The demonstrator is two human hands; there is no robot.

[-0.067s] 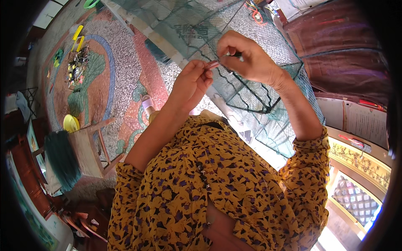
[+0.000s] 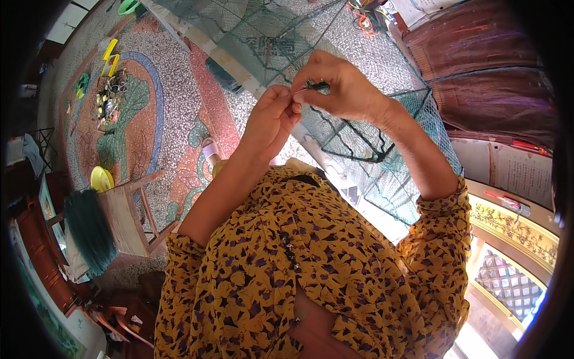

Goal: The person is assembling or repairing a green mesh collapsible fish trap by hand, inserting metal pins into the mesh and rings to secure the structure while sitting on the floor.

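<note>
head view. your two hands nearly meet at chest height, out in front of you, fingertips close together. your left hand (image 2: 272, 119) is turned inward, thumb and fingers pinched on a slim piece (image 2: 301, 90) that bridges the little gap toward the right; most of it is hidden by your fingertips. your right hand (image 2: 344, 87) arches over from the other side, thumb and fingers closed around a small dark piece (image 2: 318, 85), part of which shows in the curl of the hand; its kind is too small to tell.

beyond and below both hands: green mesh netting (image 2: 412, 161), spread wide, with dark cords (image 2: 378, 158) meeting at a knot-like point under your right forearm. you wear a yellow shirt (image 2: 311, 233) with a dark and purple pattern, sleeves to the elbow.

to your left: patterned stone floor (image 2: 182, 90), a light sandal (image 2: 209, 148) on a foot, a wooden stool (image 2: 127, 222) with a dark green bundle of strands (image 2: 89, 230) draped over it, a yellow bowl (image 2: 101, 178) just beside. farther off, a heap of small mixed items (image 2: 109, 102). to your right: dark red cloth (image 2: 484, 78) and a gold-framed panel (image 2: 517, 230).
</note>
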